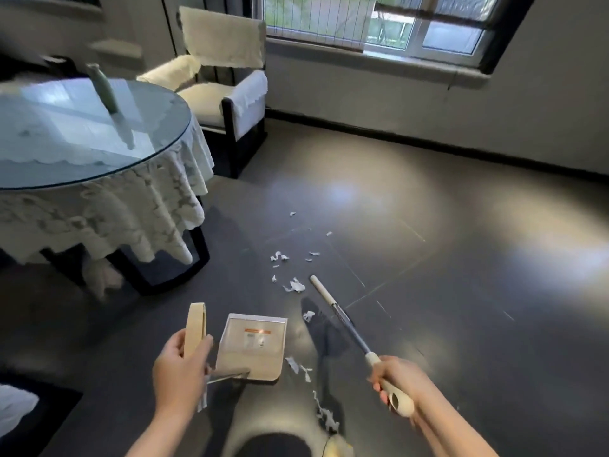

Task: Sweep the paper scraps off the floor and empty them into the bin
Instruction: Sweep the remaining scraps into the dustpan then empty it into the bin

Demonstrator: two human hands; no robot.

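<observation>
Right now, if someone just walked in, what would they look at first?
Probably the white paper scraps scattered on the dark floor in the middle. Next, the left hand holding the dustpan handle and the right hand gripping the broom stick. At left stands a round glass-topped table.

Dark floor (pixel 461 258) being lit w/ glare from window (pixel 412 24); round glass-topped table (pixel 49 127) w/ lace cloth, armchair (pixel 227 90) being shown rear-left.

Daylight enters through the far white-framed window (pixel 425 24), leaving pale glare patches on the glossy dark grey floor (pixel 461 258). The room is dim, edges bend, and the near hands blur slightly.
</observation>
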